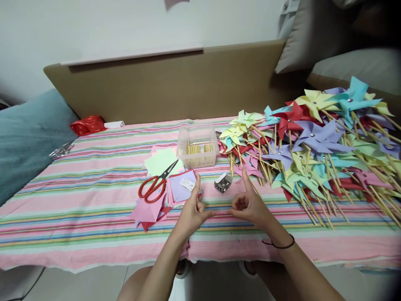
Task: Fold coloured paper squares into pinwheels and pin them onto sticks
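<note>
My left hand (193,211) hovers over the striped cloth with thumb and index finger stretched apart and the other fingers curled; it holds nothing. Facing it, my right hand (250,207) makes the same shape, also bare, the two thumb tips pointing at each other across a small gap. Just beyond my left hand lie a stack of coloured paper squares (179,190) and red-handled scissors (158,182). A small pack of metal fasteners (223,183) sits between and beyond the hands. Behind it stands a clear plastic box (198,161) with short wooden sticks.
A large heap of paper pinwheels (316,138) on sticks spreads over the right side. Striped cloth (94,192) covers the surface. At the back left lie a red plastic bag (88,125) and a teal cushion (31,138). A brown board (172,88) rises behind.
</note>
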`<act>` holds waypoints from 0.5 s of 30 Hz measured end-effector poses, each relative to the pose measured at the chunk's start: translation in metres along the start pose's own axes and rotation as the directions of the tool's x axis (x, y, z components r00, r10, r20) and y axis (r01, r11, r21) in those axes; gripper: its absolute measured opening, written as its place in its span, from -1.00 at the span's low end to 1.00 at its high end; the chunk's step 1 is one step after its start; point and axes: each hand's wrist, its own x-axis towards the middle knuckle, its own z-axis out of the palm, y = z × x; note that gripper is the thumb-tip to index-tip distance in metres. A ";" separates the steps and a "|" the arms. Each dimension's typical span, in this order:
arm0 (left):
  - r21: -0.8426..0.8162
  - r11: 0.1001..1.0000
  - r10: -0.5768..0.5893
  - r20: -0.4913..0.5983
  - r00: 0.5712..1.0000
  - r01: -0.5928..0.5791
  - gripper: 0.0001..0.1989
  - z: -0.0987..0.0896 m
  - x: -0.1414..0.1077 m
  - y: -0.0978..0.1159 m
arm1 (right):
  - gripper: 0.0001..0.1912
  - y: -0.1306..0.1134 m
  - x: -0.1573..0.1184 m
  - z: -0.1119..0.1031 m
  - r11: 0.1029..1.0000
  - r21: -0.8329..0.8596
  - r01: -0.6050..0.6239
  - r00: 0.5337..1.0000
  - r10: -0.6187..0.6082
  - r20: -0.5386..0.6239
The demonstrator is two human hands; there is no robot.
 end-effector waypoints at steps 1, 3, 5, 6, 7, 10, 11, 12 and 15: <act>0.003 1.000 0.001 0.000 1.000 -0.001 0.09 0.000 0.000 0.000 | 0.34 0.000 0.001 0.000 1.000 0.007 -0.005 1.000 0.005 0.001; 0.014 1.000 -0.003 -0.003 1.000 0.003 0.09 -0.001 0.000 0.000 | 0.34 0.001 0.002 0.002 1.000 0.015 -0.010 1.000 0.010 0.012; 0.026 1.000 -0.005 -0.006 1.000 0.005 0.09 -0.002 0.000 0.000 | 0.34 0.001 0.003 0.005 1.000 0.013 -0.010 1.000 0.010 0.025; 0.029 1.000 -0.001 -0.008 1.000 0.001 0.08 -0.003 0.000 0.000 | 0.33 0.001 0.003 0.007 1.000 0.010 -0.010 0.999 0.010 0.030; 0.027 1.000 0.007 -0.012 1.000 -0.007 0.08 -0.003 0.000 0.001 | 0.33 0.001 0.003 0.009 1.000 0.006 -0.010 0.999 0.010 0.034; 0.003 0.999 0.034 -0.023 0.999 -0.034 0.06 -0.004 0.001 0.001 | 0.31 0.000 0.004 0.012 1.000 0.005 -0.024 0.998 0.023 0.052; -0.008 0.999 0.045 -0.033 0.998 -0.046 0.06 -0.003 0.001 0.000 | 0.30 -0.001 0.004 0.013 1.000 0.008 -0.028 0.998 0.028 0.055; -0.021 0.998 0.060 -0.047 0.997 -0.061 0.04 -0.002 0.002 0.000 | 0.30 -0.001 0.005 0.013 1.000 0.011 -0.029 0.998 0.028 0.057; -0.071 0.989 0.118 -0.135 0.984 -0.128 -0.01 0.005 0.004 -0.004 | 0.25 -0.002 0.006 0.015 1.000 0.014 -0.010 0.999 0.009 0.052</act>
